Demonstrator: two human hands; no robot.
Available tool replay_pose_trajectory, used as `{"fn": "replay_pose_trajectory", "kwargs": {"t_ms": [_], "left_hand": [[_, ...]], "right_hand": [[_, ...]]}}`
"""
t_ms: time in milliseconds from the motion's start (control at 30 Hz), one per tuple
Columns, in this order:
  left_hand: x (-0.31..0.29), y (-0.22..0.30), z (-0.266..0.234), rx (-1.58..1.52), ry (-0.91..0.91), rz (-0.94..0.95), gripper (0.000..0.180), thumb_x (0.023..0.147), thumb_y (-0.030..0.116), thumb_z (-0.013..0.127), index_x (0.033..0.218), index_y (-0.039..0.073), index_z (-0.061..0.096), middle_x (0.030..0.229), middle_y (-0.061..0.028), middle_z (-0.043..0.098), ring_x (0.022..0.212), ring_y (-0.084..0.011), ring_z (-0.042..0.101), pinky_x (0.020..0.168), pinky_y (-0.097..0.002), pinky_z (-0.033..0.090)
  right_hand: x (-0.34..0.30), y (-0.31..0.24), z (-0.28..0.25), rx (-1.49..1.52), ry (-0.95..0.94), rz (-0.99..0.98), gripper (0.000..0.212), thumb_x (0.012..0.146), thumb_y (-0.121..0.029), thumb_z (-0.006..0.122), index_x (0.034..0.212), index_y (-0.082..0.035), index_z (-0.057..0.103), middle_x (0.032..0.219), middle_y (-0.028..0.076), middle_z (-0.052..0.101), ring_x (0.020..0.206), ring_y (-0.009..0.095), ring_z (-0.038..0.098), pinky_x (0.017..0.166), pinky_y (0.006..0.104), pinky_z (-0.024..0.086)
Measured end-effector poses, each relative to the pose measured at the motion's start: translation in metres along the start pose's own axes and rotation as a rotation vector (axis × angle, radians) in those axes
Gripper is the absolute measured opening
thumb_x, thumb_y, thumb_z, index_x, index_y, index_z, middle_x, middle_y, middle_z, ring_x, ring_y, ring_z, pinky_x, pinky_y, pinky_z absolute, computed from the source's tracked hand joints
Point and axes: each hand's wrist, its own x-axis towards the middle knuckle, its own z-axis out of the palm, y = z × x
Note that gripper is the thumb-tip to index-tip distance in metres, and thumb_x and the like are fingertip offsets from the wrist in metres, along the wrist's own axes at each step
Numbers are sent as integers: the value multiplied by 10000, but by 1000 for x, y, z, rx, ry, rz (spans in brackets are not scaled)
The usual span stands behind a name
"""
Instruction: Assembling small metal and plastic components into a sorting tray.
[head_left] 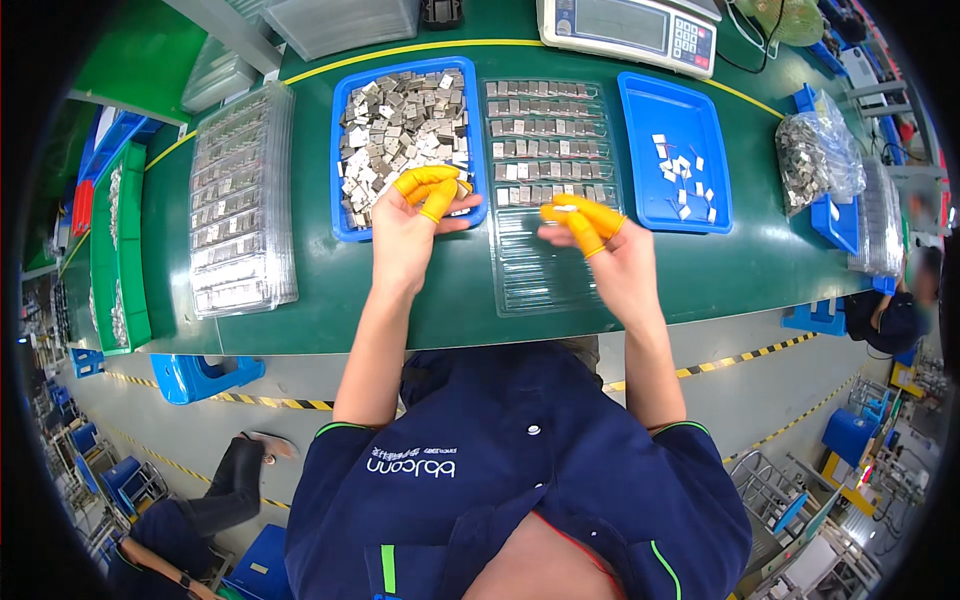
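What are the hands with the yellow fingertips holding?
The right hand pinches a small pale piece between its fingertips. Whether the left hand holds anything cannot be told.

parts bin (340,150) left | slotted tray (545,270) centre | shallow bin (640,110) right | scale (630,30) behind

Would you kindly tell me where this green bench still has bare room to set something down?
Bare green mat lies along the near edge, between the stack of clear plastic trays and the clear slotted tray, under the left hand. More lies beyond the right hand, below the shallow blue tray. The back row is crowded.
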Motion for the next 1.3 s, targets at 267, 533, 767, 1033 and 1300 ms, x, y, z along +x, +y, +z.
{"fn": "replay_pose_trajectory", "kwargs": {"t_ms": [267,533,767,1033,1300], "left_hand": [[-10,-23,5,-25,-22,70,259,804,-21,594,1055,-54,535,919,-111,607,822,-201,624,748,-270,511],[-21,-30,22,-83,-182,-6,237,783,-60,607,1019,-56,585,992,-123,621,885,-182,616,774,-263,508],[-28,-32,21,-44,-162,28,262,771,-71,612,1031,-67,584,991,-127,626,888,-184,618,801,-277,509],[-31,-35,21,-82,-104,-8,251,752,-81,626,1002,-70,599,973,-130,631,879,-185,623,813,-276,503],[-31,-36,16,-1,-125,22,217,744,-76,638,960,-64,626,951,-129,638,871,-184,625,808,-273,505]], "right_hand": [[-9,6,10,-302,172,-134,161,697,-72,724,855,-95,704,791,-9,588,569,66,438,513,193,371],[-5,2,12,-252,253,-194,151,677,-29,714,823,-49,683,835,7,600,683,74,492,606,201,391],[-4,-4,18,-309,240,-226,145,686,-41,708,827,-41,676,831,20,601,714,101,514,623,220,401],[-4,7,22,-298,262,-199,140,693,-42,708,826,-20,668,821,22,600,690,94,509,620,212,405],[-3,11,18,-254,209,-159,159,680,-67,708,837,-53,685,829,35,598,709,138,528,626,238,419]]}}
